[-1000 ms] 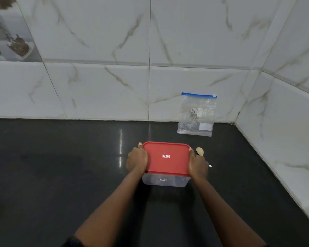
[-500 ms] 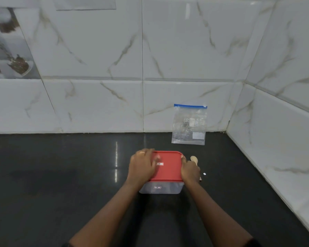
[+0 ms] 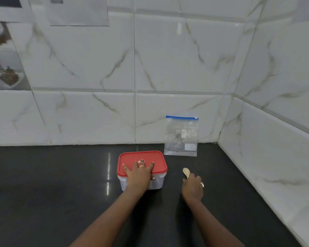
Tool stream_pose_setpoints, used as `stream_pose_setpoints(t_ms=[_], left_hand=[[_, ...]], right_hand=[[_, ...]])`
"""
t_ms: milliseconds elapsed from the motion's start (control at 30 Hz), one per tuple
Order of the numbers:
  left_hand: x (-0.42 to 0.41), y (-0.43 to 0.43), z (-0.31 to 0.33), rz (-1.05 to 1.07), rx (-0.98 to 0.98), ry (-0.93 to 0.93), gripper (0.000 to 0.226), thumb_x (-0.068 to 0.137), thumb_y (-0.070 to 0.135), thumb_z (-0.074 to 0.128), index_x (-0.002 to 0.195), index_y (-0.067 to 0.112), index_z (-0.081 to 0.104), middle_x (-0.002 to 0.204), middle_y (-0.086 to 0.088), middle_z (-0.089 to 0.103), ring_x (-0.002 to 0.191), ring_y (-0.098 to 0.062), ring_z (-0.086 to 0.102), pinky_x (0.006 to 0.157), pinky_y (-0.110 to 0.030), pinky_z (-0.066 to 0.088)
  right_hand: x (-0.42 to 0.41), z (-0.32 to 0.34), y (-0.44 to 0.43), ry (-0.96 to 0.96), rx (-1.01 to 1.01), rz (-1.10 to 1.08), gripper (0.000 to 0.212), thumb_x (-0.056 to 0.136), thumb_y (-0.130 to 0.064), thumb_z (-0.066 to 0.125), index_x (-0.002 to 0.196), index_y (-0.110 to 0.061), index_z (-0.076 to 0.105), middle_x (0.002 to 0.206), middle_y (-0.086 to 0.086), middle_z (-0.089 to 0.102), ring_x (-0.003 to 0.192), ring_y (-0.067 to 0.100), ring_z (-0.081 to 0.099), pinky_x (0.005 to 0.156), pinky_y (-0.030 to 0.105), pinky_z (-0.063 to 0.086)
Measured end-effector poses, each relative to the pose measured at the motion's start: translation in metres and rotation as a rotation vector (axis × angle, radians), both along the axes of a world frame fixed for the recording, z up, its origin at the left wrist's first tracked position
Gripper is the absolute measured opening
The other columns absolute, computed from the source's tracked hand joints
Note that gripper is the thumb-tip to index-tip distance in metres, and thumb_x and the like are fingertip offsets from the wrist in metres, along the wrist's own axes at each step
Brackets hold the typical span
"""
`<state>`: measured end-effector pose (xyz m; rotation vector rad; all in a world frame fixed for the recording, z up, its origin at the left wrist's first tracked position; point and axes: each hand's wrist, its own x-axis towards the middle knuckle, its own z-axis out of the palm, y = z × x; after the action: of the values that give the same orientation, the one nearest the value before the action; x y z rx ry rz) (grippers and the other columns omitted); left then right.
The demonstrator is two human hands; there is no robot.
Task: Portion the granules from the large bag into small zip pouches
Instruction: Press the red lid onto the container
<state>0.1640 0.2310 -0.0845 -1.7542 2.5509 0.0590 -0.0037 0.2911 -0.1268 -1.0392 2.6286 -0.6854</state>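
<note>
Spoon is gripped by its handle in the right hand, bowl pointing away; the left hand is spread flat on the box lid.

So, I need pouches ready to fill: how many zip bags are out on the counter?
1. A clear zip bag with a blue seal stands leaning against the back wall tiles, behind the wooden spoon. Others may lie outside the view.

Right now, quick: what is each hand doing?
Left hand: open, fingers spread flat on the red lid of the container.
Right hand: closed around the handle of the wooden spoon on the counter.
</note>
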Motion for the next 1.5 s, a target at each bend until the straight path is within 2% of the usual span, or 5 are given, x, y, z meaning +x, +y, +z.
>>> stream_pose_setpoints(t_ms=[433, 700, 1200, 1367, 1500], left_hand=[[-0.006, -0.068, -0.002, 0.273, 0.109, 0.188, 0.063, 0.096, 0.038, 0.046, 0.143, 0.053, 0.007, 0.158, 0.004, 0.003, 0.145, -0.032, -0.003, 0.098, -0.079, 0.004], [0.002, -0.120, 0.001, 0.264, 0.119, 0.208, 0.063, 0.096, 0.040, 0.046, 0.144, 0.051, 0.007, 0.158, 0.004, 0.002, 0.145, -0.031, -0.003, 0.099, -0.077, 0.005], [0.011, -0.147, -0.009, 0.270, -0.037, 0.172, 0.066, 0.094, 0.046, 0.044, 0.148, 0.039, 0.005, 0.158, 0.001, 0.010, 0.145, -0.032, 0.000, 0.101, -0.074, 0.005], [0.004, -0.139, -0.022, 0.129, -0.221, 0.141, 0.052, 0.096, 0.034, 0.043, 0.145, 0.030, 0.027, 0.152, 0.000, 0.029, 0.144, -0.024, 0.017, 0.107, -0.069, 0.004], [-0.002, -0.134, -0.029, 0.000, -0.339, 0.106, 0.055, 0.060, 0.020, 0.085, 0.112, 0.017, 0.068, 0.110, -0.003, 0.069, 0.112, -0.024, 0.061, 0.093, -0.069, 0.035]], right_hand=[[-0.020, -0.022, -0.010, 0.076, 0.104, -0.060, 0.024, 0.098, -0.011, 0.040, 0.114, -0.013, 0.057, 0.117, 0.004, 0.055, 0.108, 0.022, 0.057, 0.085, 0.029, 0.049], [-0.025, -0.018, -0.046, 0.027, 0.123, -0.049, 0.022, 0.092, -0.024, 0.049, 0.105, -0.012, 0.062, 0.108, 0.004, 0.062, 0.101, 0.023, 0.061, 0.079, 0.030, 0.049], [0.036, -0.008, -0.134, -0.361, -0.072, -0.058, 0.024, 0.094, -0.024, 0.052, 0.103, -0.009, 0.069, 0.102, 0.011, 0.068, 0.096, 0.029, 0.065, 0.074, 0.032, 0.050], [0.042, -0.002, -0.160, -0.294, -0.054, -0.027, 0.026, 0.098, -0.015, 0.044, 0.109, -0.003, 0.065, 0.110, 0.015, 0.064, 0.103, 0.031, 0.062, 0.081, 0.036, 0.051], [0.048, -0.008, -0.166, -0.150, 0.005, 0.076, 0.027, 0.099, -0.015, 0.041, 0.111, -0.005, 0.063, 0.111, 0.011, 0.062, 0.104, 0.026, 0.062, 0.084, 0.036, 0.053]])
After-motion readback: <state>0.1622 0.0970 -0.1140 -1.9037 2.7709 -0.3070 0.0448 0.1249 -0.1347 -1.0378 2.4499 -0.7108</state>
